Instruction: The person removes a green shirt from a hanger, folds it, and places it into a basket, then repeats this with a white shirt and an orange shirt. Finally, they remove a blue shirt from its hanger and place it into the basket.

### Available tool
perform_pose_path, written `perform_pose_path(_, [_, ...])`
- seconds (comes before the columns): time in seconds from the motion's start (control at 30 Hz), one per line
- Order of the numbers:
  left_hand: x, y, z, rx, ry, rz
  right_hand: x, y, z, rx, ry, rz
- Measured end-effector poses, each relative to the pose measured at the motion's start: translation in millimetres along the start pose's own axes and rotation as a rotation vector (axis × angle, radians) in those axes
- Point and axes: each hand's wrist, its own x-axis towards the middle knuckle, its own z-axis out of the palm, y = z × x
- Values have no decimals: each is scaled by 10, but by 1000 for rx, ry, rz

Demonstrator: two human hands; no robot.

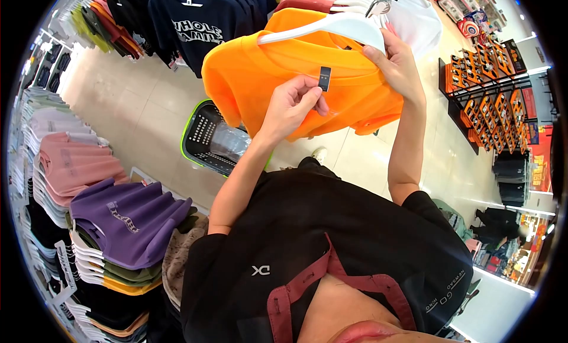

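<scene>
Holding the orange T-shirt (pixel 284 76) up in the upper middle of the frame, I have my two hands apart, each with its own job. My right hand (pixel 399 68) is closed over the end of the white hanger (pixel 331 24) and the shirt's shoulder. It carries the weight there, so the cloth hangs open and flat towards me instead of bunching.

My left hand (pixel 293 103) comes up from below and pinches the small black tag (pixel 324 78) between thumb and forefinger. It stands the tag clear of the orange cloth near the neckline, face towards me. The print on it is too small to make out.

The hanger hook sits among other hooks at the top edge, so the shirt is just beside the hanging row it shares with a navy printed shirt (pixel 195 23) in the upper left.

Below the shirt, on the pale floor left of centre, stands a black basket (pixel 207 136) with a green rim, near my feet and out of the way of both arms. Purple folded shirts (pixel 130 218) and pink folded shirts (pixel 71 162) are stacked on the shelf at lower left. An orange display rack (pixel 485 88) stands well apart at the right.
</scene>
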Motion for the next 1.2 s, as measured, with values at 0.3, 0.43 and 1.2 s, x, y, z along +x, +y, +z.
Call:
perform_pose_path(0.3, [-16,13,20,37,-16,-3,-22,3,-13,-3,-15,4])
perform_pose_path(0.43, [-31,4,40,51,-16,-5,-56,49,-42,-21,-9,29])
perform_pose_path(1.2, [-55,0,-51,0,-15,9,-77,145,-15,-34,-3,48])
